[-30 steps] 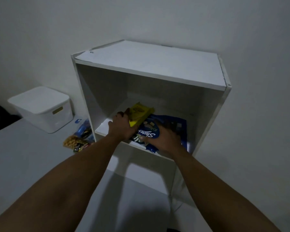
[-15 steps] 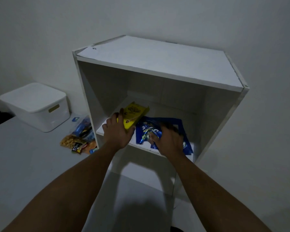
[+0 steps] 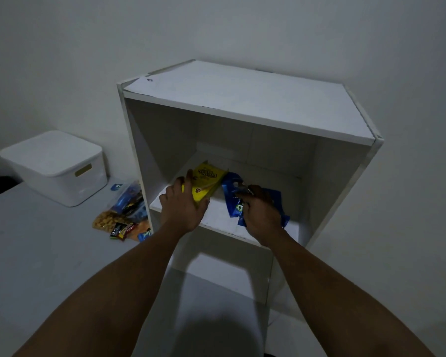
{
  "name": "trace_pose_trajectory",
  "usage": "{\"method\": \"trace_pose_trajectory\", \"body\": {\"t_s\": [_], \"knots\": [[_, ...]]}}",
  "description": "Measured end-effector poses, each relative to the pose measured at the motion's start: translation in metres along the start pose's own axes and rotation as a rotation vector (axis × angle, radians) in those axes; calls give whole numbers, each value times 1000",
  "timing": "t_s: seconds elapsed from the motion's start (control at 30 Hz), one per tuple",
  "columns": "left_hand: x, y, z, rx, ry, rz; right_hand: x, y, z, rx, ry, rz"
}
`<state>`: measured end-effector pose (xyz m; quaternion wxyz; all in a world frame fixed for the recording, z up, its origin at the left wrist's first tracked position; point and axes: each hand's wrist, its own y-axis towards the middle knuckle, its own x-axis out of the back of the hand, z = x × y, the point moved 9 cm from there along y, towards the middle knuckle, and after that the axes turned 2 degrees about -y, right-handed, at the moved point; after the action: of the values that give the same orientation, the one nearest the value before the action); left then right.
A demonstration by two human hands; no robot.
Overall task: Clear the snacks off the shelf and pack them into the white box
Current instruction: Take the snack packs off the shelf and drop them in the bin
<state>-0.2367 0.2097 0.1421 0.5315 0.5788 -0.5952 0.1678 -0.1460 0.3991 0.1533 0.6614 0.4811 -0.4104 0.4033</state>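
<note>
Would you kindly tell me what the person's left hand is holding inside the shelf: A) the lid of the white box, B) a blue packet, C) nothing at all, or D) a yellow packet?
D: the left hand grips the yellow packet on the shelf, while the right hand holds the blue packet.

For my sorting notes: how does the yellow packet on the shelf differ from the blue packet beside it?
Colour: the yellow packet is bright yellow, while the blue packet is dark blue.
Shape: the yellow packet looks flat and stiff, while the blue packet is crumpled.
Hand: the left hand holds the yellow packet, and the right hand holds the blue packet.
Both are in the same compartment of the shelf.
</note>
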Motion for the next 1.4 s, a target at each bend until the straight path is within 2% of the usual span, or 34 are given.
{"method": "trace_pose_trajectory", "body": {"t_s": [0.07,0.17,0.33,0.5,0.7,0.9,1.13,1.27,1.4], "knots": [[0,0,0,0,-8,-2,3,-2,-1,-2,10,-33],[0,0,1,-2,-16,-7,12,-8,-2,-117,170,-84],[-1,1,2,3,-24,-7,12,-5,-1,-118,238,-83],[-1,0,2,8,-29,-5,13,-4,-3,-130,19,-147],[-1,0,2,11,-31,-1,16,-9,-5,-131,21,-178],[-4,2,2,6,9,35,16,-5,17,44,-156,-57],[1,-11,-3,62,22,87,18,-16,15,-67,45,-32],[13,-31,-12,20,12,64,38,-25,14,-86,99,-90],[36,-52,-12,61,44,-6,62,-29,23,-59,172,-123]]}}
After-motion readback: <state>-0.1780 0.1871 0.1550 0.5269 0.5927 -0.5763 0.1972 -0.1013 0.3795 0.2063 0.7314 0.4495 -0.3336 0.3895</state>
